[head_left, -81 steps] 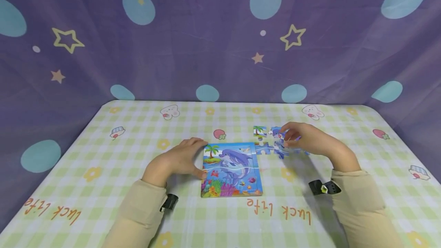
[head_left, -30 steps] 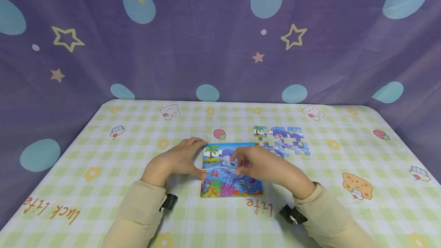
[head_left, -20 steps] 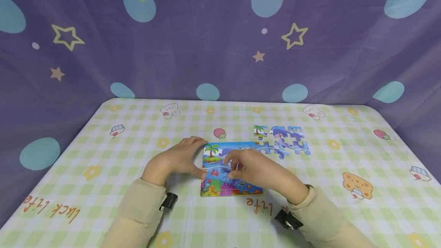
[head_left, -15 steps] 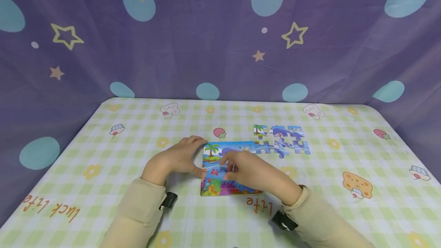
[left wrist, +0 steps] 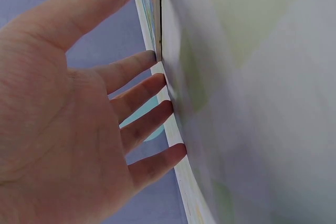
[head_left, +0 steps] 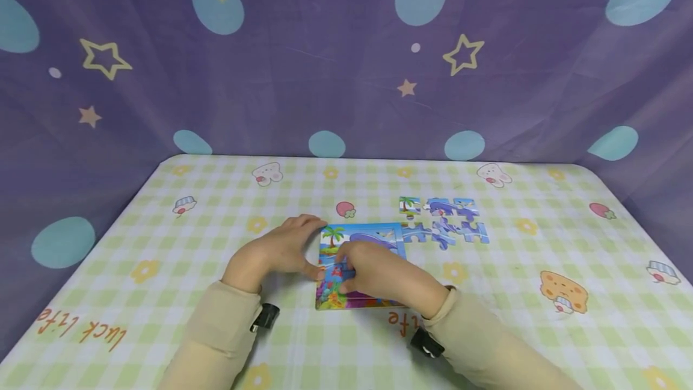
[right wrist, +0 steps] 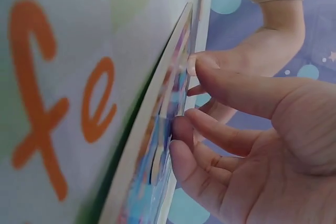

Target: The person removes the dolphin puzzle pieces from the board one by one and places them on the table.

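A picture puzzle board (head_left: 361, 227) with a dolphin and a palm tree lies on the table. My left hand (head_left: 284, 251) rests at its left side, thumb and index finger spread against the edge. In the left wrist view, the fingers (left wrist: 142, 111) are straight and reach the tabletop beside the board. My right hand (head_left: 376, 269) is over the lower left of the picture and hides part of it. The right wrist view shows the right thumb and fingertips (right wrist: 184, 153) bent towards the board, apart, with no piece visible between them. Whether they touch it I cannot tell.
Several loose jigsaw pieces (head_left: 444, 230) lie in two rows just beyond the board's upper right corner, the nearest close to its edge. A checked cloth (head_left: 541, 330) covers the table. A purple curtain (head_left: 346, 65) hangs behind and at both sides.
My right hand has come from the loose pieces at the upper right to the board, then slid left and nearer me across the picture. The left hand has stayed in place.
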A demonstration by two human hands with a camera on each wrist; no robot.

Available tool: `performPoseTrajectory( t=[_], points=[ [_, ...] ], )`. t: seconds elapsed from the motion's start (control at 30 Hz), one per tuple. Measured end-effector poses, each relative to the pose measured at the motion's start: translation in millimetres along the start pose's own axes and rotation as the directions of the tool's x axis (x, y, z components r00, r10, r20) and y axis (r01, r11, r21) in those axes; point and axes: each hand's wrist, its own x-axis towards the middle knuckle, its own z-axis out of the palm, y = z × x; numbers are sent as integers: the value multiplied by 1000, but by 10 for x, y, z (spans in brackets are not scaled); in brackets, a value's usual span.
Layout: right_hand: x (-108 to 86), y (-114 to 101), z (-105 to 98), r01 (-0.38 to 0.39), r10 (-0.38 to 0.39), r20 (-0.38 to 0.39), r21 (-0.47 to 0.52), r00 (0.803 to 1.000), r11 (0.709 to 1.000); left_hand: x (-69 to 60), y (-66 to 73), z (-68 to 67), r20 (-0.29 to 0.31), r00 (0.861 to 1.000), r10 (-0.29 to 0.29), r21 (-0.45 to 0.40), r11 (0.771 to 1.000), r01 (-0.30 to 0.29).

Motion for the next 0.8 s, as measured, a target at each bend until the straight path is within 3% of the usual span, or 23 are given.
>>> performPoseTrajectory(
  t=[0.33,0.8],
  points=[
    [92,-13,10,7,1,74,-102,997,995,1,10,5,-3,1000,10,-17,1000,-10],
    [77,-25,18,7,-2,66,-87,998,996,-7,-4,-8,-5,1000,22,-9,1000,-22]
  ],
)
